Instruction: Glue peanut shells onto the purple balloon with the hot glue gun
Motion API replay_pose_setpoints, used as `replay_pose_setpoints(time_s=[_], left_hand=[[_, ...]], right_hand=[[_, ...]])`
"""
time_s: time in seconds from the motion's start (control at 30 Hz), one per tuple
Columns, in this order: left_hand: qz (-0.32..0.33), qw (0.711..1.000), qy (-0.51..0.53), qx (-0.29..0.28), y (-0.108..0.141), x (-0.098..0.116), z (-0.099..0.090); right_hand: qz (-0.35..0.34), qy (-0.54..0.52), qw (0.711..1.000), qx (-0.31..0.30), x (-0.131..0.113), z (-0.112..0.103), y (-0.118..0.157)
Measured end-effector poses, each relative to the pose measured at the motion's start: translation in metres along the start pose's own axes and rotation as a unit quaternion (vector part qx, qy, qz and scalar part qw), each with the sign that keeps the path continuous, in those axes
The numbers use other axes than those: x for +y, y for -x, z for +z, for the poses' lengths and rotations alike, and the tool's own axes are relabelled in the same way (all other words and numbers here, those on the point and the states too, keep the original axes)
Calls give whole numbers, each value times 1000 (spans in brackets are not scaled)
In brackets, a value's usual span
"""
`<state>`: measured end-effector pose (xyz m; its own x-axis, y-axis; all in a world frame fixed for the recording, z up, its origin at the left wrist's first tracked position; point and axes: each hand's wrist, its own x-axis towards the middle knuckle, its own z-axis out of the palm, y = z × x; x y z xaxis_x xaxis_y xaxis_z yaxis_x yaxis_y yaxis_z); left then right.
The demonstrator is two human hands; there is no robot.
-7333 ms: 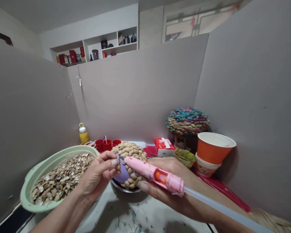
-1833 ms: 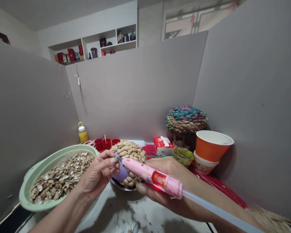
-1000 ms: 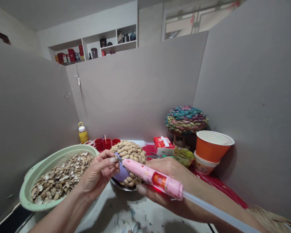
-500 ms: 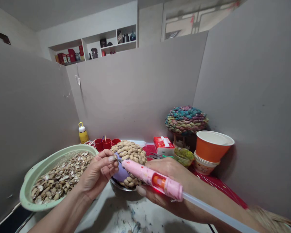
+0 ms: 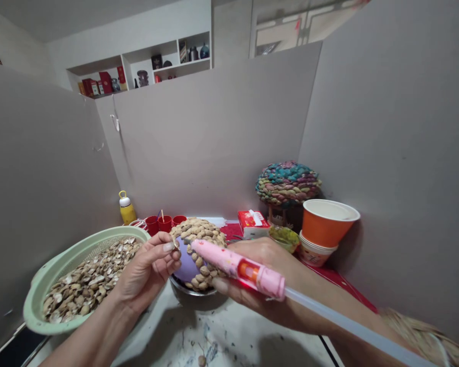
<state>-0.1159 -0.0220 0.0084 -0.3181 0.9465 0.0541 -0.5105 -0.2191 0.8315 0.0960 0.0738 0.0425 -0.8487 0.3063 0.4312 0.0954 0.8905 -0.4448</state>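
My right hand is wrapped round a pink hot glue gun, a long clear glue stick trailing from its back end. Between thumb and forefinger my left hand pinches a peanut shell, close to the gun's dark nozzle. Behind both hands a purple balloon, partly covered with peanut shells, rests in a metal bowl. Part of the balloon is hidden by the gun and my right hand. To the left, a green colander holds many loose shell halves.
Red cups and a yellow bottle stand at the back left. At the back right are a tissue pack, a colourful shell-covered dome and stacked orange and white tubs. Grey panels enclose the table.
The gun's nozzle and the shell in my left hand have moved apart slightly, leaving a small gap. The whole view has shifted a little.
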Motion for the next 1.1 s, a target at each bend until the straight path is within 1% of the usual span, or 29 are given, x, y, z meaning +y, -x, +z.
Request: replay_pose_setpoints(time_s=[0.07,0.13,0.17,0.23,0.3,0.37,0.5,0.6,0.77,0.9,1.03,1.1], left_hand=[[26,998,-55,-10,0,-2,0],[52,989,-135,-12,1,-5,1],[62,982,-178,-8,1,-7,3],[76,964,-254,6,2,-12,6],[88,947,-310,18,4,-17,9],[102,930,-352,28,6,-21,12],[139,898,-414,50,5,-26,15],[158,876,-453,46,1,-28,17],[177,842,-506,57,-8,-32,20],[183,829,-525,57,-13,-37,19],[201,792,-573,55,-14,-39,18],[208,778,-591,51,-14,-39,19]], right_hand=[[-25,-7,999,48,4,-4,1],[-42,-7,994,104,9,-6,0],[-32,-6,991,129,12,-7,-1],[12,-6,987,162,21,-5,-5],[53,-15,983,176,31,-2,-10],[79,-29,978,190,42,3,-16],[117,-70,972,189,60,16,-28],[137,-86,968,193,66,25,-34],[146,-94,966,190,68,31,-37],[156,-106,964,187,69,33,-38],[160,-110,963,185,71,33,-38],[158,-109,963,187,70,33,-37]])
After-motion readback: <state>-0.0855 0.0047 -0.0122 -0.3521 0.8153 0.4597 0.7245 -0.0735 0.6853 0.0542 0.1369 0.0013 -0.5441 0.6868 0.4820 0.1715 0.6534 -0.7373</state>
